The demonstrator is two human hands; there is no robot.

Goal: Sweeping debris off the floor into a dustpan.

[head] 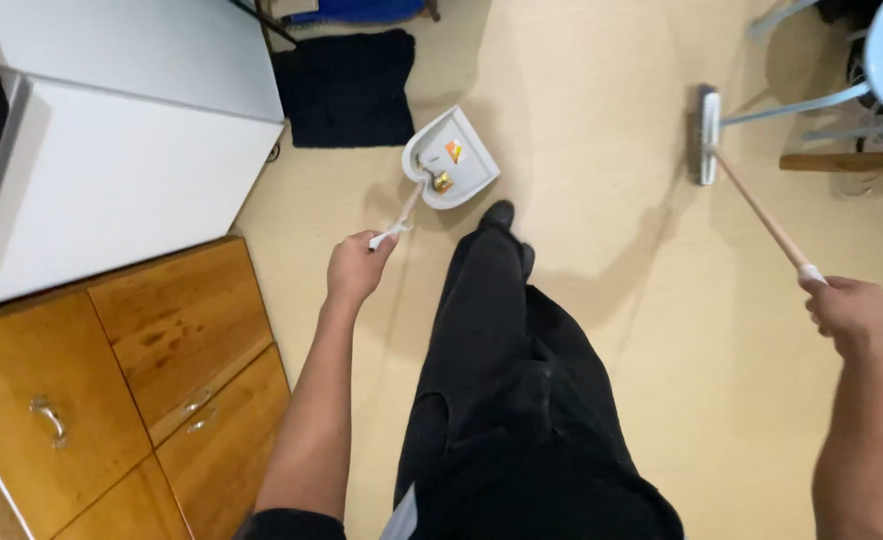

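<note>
My left hand (358, 266) grips the thin handle of a white dustpan (452, 158) that rests on the beige floor ahead of my foot. Small orange and yellow scraps lie in the pan. My right hand (852, 314) is closed around the end of a long wooden broom handle (759, 212). The broom's pale head (707, 133) sits on the floor at the upper right, well apart from the dustpan. My black trousers and dark shoe (499, 214) fill the middle of the view.
A white appliance (112, 160) and a wooden cabinet with drawers (132, 390) stand on the left. A dark mat (350, 88) lies beyond the dustpan. A light blue plastic chair (877, 70) and a wooden bar (850, 161) are at the upper right.
</note>
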